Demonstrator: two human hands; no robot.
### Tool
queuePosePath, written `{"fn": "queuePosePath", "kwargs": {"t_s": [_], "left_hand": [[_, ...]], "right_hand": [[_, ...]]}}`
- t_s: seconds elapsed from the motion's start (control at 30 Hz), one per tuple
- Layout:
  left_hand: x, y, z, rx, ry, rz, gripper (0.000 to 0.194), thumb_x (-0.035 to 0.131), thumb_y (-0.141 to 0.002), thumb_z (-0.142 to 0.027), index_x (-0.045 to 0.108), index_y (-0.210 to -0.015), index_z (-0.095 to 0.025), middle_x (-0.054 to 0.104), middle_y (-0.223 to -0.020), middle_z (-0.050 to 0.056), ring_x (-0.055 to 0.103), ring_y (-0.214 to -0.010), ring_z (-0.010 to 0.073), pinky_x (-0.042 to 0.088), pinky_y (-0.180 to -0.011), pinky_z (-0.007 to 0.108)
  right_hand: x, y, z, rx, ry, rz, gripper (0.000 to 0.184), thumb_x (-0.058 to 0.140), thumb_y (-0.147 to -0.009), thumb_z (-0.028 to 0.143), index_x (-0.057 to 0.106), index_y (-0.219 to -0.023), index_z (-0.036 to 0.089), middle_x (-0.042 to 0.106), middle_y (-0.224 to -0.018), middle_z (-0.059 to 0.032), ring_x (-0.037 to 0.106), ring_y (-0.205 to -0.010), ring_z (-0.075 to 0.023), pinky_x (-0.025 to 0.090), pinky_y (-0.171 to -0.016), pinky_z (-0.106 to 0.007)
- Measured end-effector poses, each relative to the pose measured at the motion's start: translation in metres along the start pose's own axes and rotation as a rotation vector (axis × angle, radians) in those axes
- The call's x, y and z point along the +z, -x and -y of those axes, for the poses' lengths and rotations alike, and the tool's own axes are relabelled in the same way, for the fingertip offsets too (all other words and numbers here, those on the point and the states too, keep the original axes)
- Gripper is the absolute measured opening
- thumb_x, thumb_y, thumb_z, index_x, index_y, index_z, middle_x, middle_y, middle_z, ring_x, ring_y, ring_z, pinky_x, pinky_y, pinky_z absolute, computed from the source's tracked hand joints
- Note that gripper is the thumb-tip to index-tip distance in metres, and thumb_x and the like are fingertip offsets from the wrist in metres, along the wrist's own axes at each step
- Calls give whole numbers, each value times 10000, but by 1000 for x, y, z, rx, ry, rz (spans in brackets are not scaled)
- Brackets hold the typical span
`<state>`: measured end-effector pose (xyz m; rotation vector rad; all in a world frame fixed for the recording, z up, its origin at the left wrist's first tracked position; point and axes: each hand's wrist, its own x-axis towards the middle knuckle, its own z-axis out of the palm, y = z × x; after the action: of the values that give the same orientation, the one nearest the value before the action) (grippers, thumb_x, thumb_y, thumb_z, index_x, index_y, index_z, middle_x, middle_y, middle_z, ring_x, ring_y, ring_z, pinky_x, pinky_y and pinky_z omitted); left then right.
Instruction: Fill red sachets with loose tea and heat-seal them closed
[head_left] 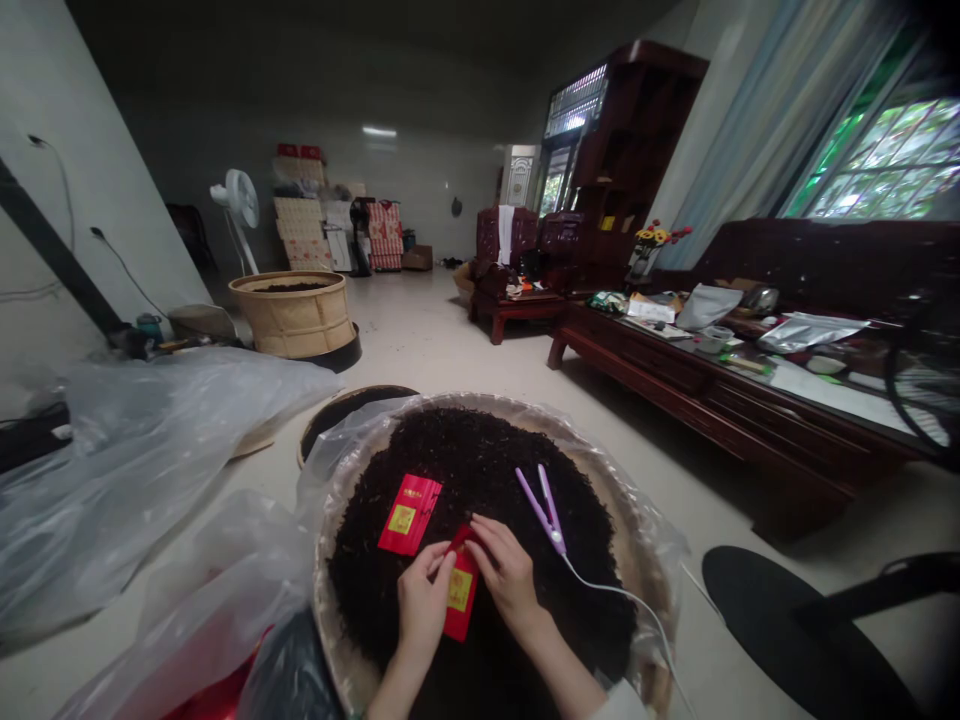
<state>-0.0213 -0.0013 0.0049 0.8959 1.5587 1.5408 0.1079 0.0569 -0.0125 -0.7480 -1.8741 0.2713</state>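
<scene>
Between my two hands is a small red packet [460,605] with a yellow label, held by its upper end above dark loose tea leaves [480,450]. My left hand [421,598] pinches the packet's top left side. Its top right corner is gripped by the fingers of my right hand [506,565]. Whether the packet's mouth is parted cannot be made out. A small stack of similar red packets [409,513] lies on the leaves to the upper left. On the right, a lilac heat sealer [547,512] rests with its two arms apart and a white cord trailing off.
A plastic-lined round basket [326,560] holds the leaves. Clear plastic sheeting [150,430] covers the floor at left. A black round stand base [795,630] stands at right. Farther off are a cluttered dark wooden table [705,370], a tall bamboo basket [292,318] and a white fan [241,200].
</scene>
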Motion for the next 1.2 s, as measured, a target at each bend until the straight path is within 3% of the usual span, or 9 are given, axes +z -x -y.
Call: {"fn": "queuePosePath", "kwargs": {"t_s": [0.23, 0.47, 0.6, 0.7, 0.8, 0.9, 1.0, 1.1, 1.2], "left_hand": [[3, 3, -10, 41, -63, 97, 327, 634, -692, -471, 700, -848, -191, 731, -873, 88, 680, -831, 221, 521, -766, 286], [-9, -10, -22, -14, -46, 260, 500, 568, -698, -628, 654, -610, -144, 634, -605, 31, 559, -608, 151, 435, -587, 239], [-17, -12, -27, -109, -15, 372, 476, 640, -646, -575, 707, -788, -126, 718, -807, 64, 628, -749, 181, 490, -704, 270], [-20, -12, -26, -149, -20, 398, 467, 684, -616, -511, 698, -881, -127, 731, -877, 82, 655, -804, 191, 507, -752, 285], [-21, -10, -24, -158, -42, 419, 441, 698, -596, -472, 684, -864, -121, 734, -823, 89, 665, -738, 188, 512, -688, 278], [-21, -8, -23, -104, -86, 396, 358, 670, -624, -455, 681, -761, -125, 720, -726, 70, 646, -656, 167, 491, -627, 252], [-23, -4, -26, 7, -147, 332, 292, 630, -686, -430, 676, -702, -142, 698, -683, 38, 622, -641, 145, 475, -630, 234], [-22, 3, -31, 131, -210, 310, 252, 587, -754, -396, 691, -731, -167, 704, -723, 21, 623, -681, 135, 474, -667, 223], [-19, 8, -33, 244, -271, 348, 211, 575, -790, -357, 709, -755, -198, 717, -746, 4, 639, -695, 128, 481, -683, 215]], "right_hand": [[-12, -17, 13, -9, 114, 2, 189, 538, -906, 289, 653, -800, 184, 604, -841, -92, 551, -818, -211, 500, -697, -361], [-23, -29, 25, -184, 93, 237, 169, 488, -931, 208, 629, -847, 168, 586, -735, -61, 517, -766, -190, 425, -727, -361], [-27, -21, 25, -147, -55, 277, 116, 484, -927, 173, 599, -915, 166, 567, -793, -70, 516, -773, -170, 447, -638, -269], [-32, -16, 29, -105, -65, 322, 92, 470, -914, 133, 553, -916, 172, 574, -906, -85, 534, -846, -173, 455, -727, -295], [-35, -12, 33, -116, -74, 395, 90, 436, -912, 107, 490, -894, 176, 596, -899, -67, 544, -840, -168, 417, -793, -337], [-37, -9, 36, -81, -84, 433, 98, 414, -919, 127, 476, -859, 174, 596, -800, -40, 527, -740, -152, 391, -781, -339], [-40, -9, 41, 94, -106, 508, 91, 466, -903, 177, 532, -840, 175, 597, -713, -22, 516, -734, -162, 386, -780, -328], [-43, -15, 47, 233, -206, 682, 64, 573, -848, 233, 597, -828, 177, 626, -740, -6, 536, -747, -160, 379, -832, -329], [-43, -20, 49, 293, -339, 871, 181, 560, -855, 321, 612, -796, 158, 622, -770, -6, 542, -713, -149, 409, -774, -295]]}}
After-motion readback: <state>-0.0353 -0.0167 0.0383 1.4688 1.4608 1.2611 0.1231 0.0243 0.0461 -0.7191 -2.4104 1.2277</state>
